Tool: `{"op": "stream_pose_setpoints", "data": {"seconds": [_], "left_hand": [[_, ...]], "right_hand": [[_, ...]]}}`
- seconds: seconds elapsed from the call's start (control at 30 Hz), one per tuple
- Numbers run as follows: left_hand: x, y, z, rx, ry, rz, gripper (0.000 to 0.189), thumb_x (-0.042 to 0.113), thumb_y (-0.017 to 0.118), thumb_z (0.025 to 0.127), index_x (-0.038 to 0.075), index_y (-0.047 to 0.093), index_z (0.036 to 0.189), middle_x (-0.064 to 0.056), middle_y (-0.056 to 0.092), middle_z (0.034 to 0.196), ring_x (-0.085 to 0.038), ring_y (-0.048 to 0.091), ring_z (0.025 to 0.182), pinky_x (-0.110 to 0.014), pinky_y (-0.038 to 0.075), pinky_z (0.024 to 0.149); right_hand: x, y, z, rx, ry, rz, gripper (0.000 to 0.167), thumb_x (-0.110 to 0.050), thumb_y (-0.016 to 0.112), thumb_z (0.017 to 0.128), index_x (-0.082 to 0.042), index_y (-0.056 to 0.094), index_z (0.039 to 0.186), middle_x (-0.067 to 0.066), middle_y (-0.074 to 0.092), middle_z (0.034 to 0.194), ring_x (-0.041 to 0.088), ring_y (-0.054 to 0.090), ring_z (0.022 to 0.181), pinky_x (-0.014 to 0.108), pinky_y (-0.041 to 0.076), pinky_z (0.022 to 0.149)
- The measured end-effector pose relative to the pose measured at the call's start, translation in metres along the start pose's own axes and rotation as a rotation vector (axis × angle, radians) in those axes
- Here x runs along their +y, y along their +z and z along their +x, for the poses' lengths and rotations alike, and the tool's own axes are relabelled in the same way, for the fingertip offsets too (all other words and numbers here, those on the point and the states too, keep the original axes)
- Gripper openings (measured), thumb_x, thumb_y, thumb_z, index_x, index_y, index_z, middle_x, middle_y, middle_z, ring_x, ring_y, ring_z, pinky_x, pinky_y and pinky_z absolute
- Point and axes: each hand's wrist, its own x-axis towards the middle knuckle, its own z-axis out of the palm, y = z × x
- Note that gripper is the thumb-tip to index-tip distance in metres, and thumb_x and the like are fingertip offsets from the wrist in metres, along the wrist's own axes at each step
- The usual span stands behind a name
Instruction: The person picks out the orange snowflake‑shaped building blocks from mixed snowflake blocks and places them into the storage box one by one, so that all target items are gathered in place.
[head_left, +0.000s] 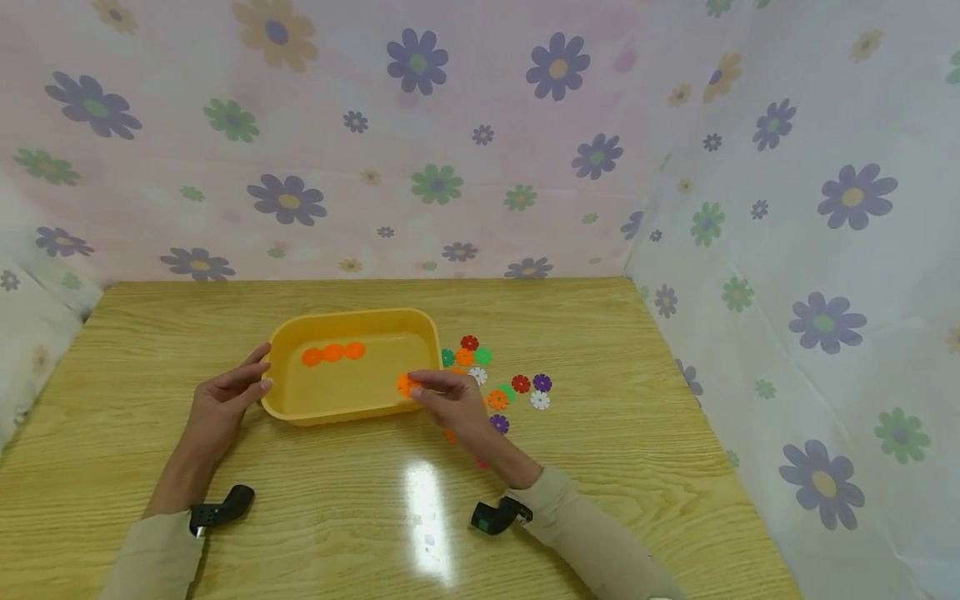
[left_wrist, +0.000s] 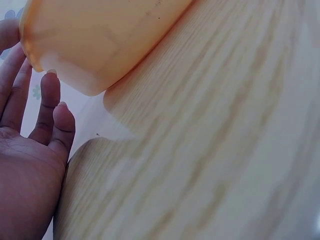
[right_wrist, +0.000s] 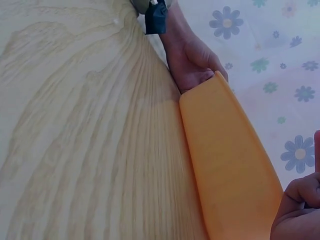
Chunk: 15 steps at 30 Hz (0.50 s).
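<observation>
My left hand (head_left: 217, 408) grips the left rim of a yellow plastic basin (head_left: 330, 415) on the table. In the left wrist view, the fingers (left_wrist: 50, 102) lie at the basin's end wall (left_wrist: 100, 45). Over the basin's front right corner, my right hand (head_left: 456, 408) pinches an orange notched disc (head_left: 406, 385) between thumb and fingers. Three orange discs (head_left: 333, 352) lie in a row inside the basin, towards the back left. The right wrist view shows the basin's outer side (right_wrist: 225, 150) and part of the right hand (right_wrist: 300, 205); the held disc is not visible there.
Notched discs lie scattered right of the basin, including red (head_left: 521, 383), purple (head_left: 542, 382), white (head_left: 540, 400) and green (head_left: 483, 356) ones. My right hand and forearm cover some of them. A flowered cloth (head_left: 450, 150) hangs behind the wooden table (head_left: 337, 508) and along its right side.
</observation>
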Motion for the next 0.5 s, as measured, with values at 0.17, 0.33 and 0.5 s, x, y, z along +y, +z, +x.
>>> {"op": "stream_pose_setpoints", "data": {"seconds": [0.17,0.33,0.5], "left_hand": [[0.0,0.0,-0.001,0.001,-0.002,-0.01,0.032,-0.02,0.051,0.096,-0.01,0.069,0.121,0.004,0.066,0.138,-0.001,0.051,0.136,-0.015,0.047,0.104],[0.0,0.0,0.0,0.0,-0.006,-0.009,0.032,-0.02,0.051,0.096,-0.01,0.069,0.121,0.004,0.065,0.138,-0.001,0.05,0.137,-0.015,0.047,0.103],[0.0,0.0,0.0,-0.002,-0.005,-0.025,0.033,-0.02,0.051,0.096,-0.009,0.07,0.12,0.004,0.065,0.139,-0.001,0.05,0.137,-0.016,0.048,0.103]], "right_hand": [[-0.002,0.007,0.007,0.052,0.016,-0.024,0.026,-0.008,0.064,0.1,0.006,0.07,0.12,-0.013,0.072,0.086,0.008,0.02,0.045,0.022,0.02,0.044],[-0.002,0.012,0.019,0.152,0.038,-0.065,0.031,-0.013,0.068,0.099,0.01,0.068,0.12,-0.013,0.075,0.097,0.007,0.022,0.045,0.02,0.023,0.044],[-0.003,0.014,0.031,0.22,0.046,-0.059,0.022,-0.009,0.065,0.1,0.0,0.072,0.119,-0.012,0.076,0.098,0.006,0.02,0.043,0.02,0.022,0.043]]}}
